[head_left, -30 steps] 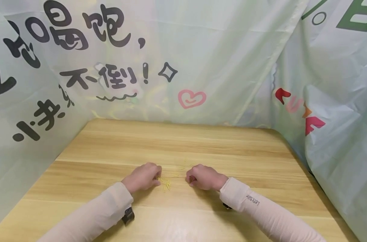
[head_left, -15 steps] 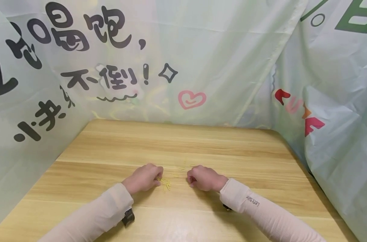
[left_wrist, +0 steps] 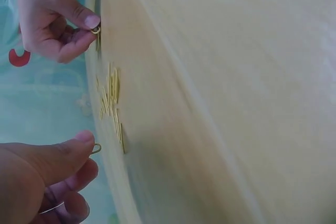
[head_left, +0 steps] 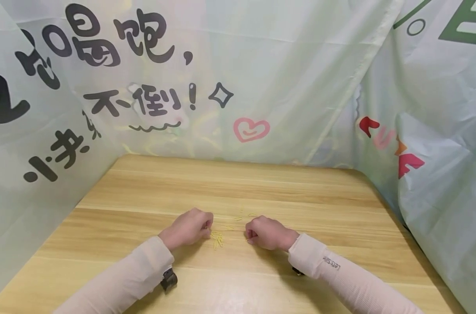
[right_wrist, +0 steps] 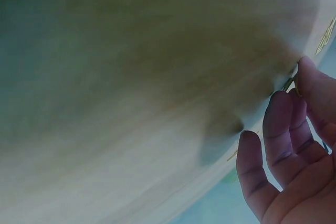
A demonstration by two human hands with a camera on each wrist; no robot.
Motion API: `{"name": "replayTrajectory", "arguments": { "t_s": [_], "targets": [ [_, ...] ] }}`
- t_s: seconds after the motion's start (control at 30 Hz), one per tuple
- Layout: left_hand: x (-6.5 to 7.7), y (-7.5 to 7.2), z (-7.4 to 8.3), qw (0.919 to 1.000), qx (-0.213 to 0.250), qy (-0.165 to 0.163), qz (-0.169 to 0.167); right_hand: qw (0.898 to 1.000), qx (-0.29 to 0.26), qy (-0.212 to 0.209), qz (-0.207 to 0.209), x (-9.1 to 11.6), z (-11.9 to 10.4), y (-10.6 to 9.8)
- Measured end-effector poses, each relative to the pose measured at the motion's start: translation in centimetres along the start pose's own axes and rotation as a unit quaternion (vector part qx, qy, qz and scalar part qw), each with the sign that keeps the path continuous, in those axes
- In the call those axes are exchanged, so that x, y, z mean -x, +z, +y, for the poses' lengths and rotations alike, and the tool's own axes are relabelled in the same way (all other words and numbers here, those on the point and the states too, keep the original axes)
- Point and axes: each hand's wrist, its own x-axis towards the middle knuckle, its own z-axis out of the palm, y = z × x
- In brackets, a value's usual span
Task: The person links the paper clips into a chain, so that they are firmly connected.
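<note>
Over a wood-grain surface [head_left: 230, 279], the left hand [head_left: 188, 226] and right hand [head_left: 268, 232], both curled, face each other, a small pile of yellow clips [head_left: 220, 239] just beside the left and a few loose clips [head_left: 239, 219] between and beyond them, before pale cloth [head_left: 300, 78] bearing a pink heart [head_left: 248, 132].

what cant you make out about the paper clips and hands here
Exact count in the yellow paper clip pile: head view, too small and overlapping; left wrist view, blurred.
The rest of the paper clip in the left hand: left wrist view, hidden by that hand.
The rest of the right hand: right wrist view, cut off by the right and bottom edges.
</note>
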Motion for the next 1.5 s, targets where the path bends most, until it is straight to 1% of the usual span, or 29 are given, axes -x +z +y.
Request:
{"name": "replayTrajectory", "arguments": {
  "t_s": [0.23,0.47,0.67,0.83,0.93,1.03,1.2,1.27,1.4,1.5],
  "targets": [
    [-0.2,-0.1,0.2,1.0,0.003,0.003,0.001,1.0,-0.016,-0.007,0.004,0.2,0.4,-0.1],
    [-0.5,-0.4,0.3,0.9996,0.027,0.005,0.008,0.999,-0.031,-0.006,0.019,0.5,0.6,-0.7],
    [-0.6,-0.8,0.5,0.9988,0.046,0.002,0.015,0.999,-0.038,-0.007,0.033,0.7,0.8,-1.3],
    [-0.5,-1.0,0.9,0.9976,0.06,0.021,0.028,0.998,-0.046,-0.013,0.041,0.7,1.0,-1.6],
    [-0.5,-1.0,1.0,0.9958,0.081,0.022,0.035,0.998,-0.047,-0.02,0.047,0.7,1.2,-1.7],
    [-0.6,-1.1,1.0,0.9935,0.104,0.015,0.043,0.997,-0.044,-0.029,0.055,0.6,1.2,-1.8],
    [-0.8,-1.5,1.3,0.9881,0.142,-0.001,0.06,0.997,-0.037,-0.031,0.065,0.6,1.1,-2.2],
    [-0.9,-1.5,1.4,0.9855,0.158,-0.013,0.061,0.996,-0.036,-0.03,0.07,0.6,1.0,-2.4],
    [-1.1,-1.6,1.5,0.9778,0.196,-0.047,0.057,0.995,-0.037,-0.034,0.086,0.6,0.8,-2.7],
    [-1.1,-1.6,1.7,0.9729,0.215,-0.063,0.056,0.993,-0.039,-0.042,0.099,0.5,0.6,-3.0]
  ]
}}
